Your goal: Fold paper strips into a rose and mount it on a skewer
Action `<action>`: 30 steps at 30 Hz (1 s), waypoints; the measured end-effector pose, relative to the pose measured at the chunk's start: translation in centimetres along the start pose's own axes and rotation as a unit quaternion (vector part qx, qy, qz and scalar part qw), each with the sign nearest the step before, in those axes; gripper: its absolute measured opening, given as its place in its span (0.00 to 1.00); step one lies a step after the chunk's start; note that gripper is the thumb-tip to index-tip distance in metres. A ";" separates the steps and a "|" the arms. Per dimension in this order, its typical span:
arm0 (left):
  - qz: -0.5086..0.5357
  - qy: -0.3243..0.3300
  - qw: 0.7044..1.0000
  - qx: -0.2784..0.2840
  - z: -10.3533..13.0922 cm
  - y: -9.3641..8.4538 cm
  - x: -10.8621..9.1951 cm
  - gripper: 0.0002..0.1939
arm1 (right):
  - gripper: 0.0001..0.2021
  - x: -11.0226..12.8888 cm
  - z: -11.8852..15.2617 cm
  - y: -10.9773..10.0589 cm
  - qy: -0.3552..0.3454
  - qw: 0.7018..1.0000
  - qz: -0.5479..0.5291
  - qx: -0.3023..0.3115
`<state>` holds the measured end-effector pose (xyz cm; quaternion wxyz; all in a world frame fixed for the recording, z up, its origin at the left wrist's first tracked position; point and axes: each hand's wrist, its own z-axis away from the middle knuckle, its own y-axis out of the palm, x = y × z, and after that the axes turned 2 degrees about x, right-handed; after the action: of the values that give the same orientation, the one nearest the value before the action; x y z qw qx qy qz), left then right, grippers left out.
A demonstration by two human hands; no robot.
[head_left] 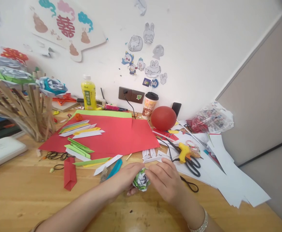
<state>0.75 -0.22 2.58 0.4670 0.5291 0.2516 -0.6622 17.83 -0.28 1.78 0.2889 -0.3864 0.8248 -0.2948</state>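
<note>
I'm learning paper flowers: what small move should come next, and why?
Perhaps the right hand should gently press the right edge of the green-and-white paper flower, since that hand's fingers are there while the left hand supports it.

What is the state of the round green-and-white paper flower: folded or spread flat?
Folded: the paper flower shows creased, overlapping layers gathered in a compact shape, held by the left hand.
</note>
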 end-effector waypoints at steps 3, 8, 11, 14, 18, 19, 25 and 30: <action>0.000 0.020 1.000 0.011 0.0 -0.2 0.2 0.16 | 0.08 -0.1 -0.2 0.1 0.034 0.998 -0.045 -0.005; 0.028 0.027 0.999 0.024 -0.3 -0.3 0.4 0.15 | 0.07 -0.4 -0.5 0.3 0.116 0.981 -0.151 -0.020; 0.065 0.009 0.998 0.016 -0.5 -0.1 0.3 0.16 | 0.08 -0.9 -0.6 0.1 0.207 0.954 -0.206 -0.062; 0.108 0.013 0.994 0.003 -0.5 0.0 0.0 0.16 | 0.08 -1.0 -0.6 -0.2 0.244 0.937 -0.226 -0.107; 0.169 0.033 0.985 -0.007 -0.3 0.0 -0.2 0.14 | 0.06 -0.5 -0.6 -0.3 0.216 0.949 -0.217 -0.070; 0.178 0.042 0.983 -0.007 -0.2 -0.1 -0.2 0.13 | 0.05 -0.2 -0.6 -0.2 0.211 0.952 -0.212 -0.061; 0.195 0.076 0.977 -0.028 -0.6 0.0 0.2 0.11 | 0.04 0.6 -0.9 0.5 0.237 0.945 -0.220 -0.045; 0.199 0.092 0.974 -0.055 -0.7 0.2 0.2 0.10 | 0.05 0.9 -1.0 0.6 0.271 0.937 -0.219 -0.030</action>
<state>1.22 0.16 2.23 0.5929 0.6007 0.2189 -0.4896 16.34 -0.40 1.81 -0.0290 -0.4717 0.7750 -0.4195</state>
